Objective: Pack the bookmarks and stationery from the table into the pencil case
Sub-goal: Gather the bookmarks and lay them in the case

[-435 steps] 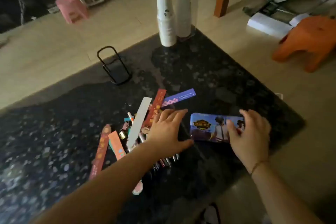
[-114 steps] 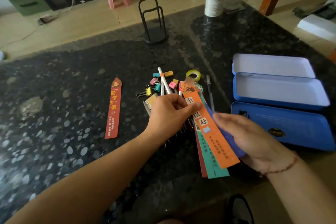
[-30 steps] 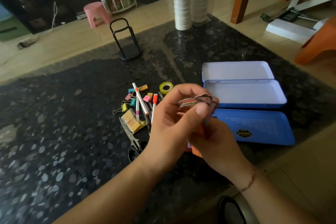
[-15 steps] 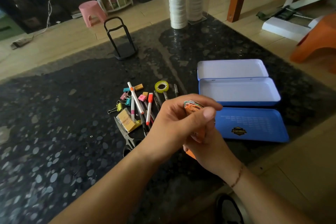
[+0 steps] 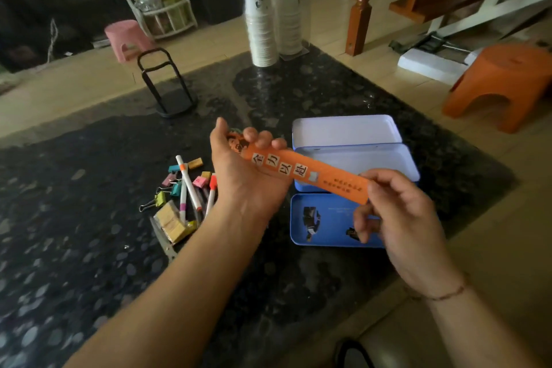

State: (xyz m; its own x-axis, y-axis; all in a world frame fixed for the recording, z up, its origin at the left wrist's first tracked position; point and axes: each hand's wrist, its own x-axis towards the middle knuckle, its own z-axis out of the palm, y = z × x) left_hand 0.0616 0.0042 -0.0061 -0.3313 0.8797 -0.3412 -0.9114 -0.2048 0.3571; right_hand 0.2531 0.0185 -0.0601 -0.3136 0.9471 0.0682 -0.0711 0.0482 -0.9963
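Bookmarks (image 5: 307, 172), orange one uppermost, are held level above the open pencil case (image 5: 355, 158), apparently so the stack lines up lengthwise with its tray. Left hand (image 5: 248, 170) curls round the head end; right hand (image 5: 397, 206) pinches the tail end. How many lie beneath cannot be judged. Half a second earlier both hands clasped the stack upright, edge-on. Pens (image 5: 191, 185) and clips (image 5: 162, 197) remain on the worktop (image 5: 89, 233).

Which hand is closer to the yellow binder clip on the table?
Left. The left hand, holding the orange bookmark, is just right of the yellow binder clip. The right hand is much farther right, over the blue tray.
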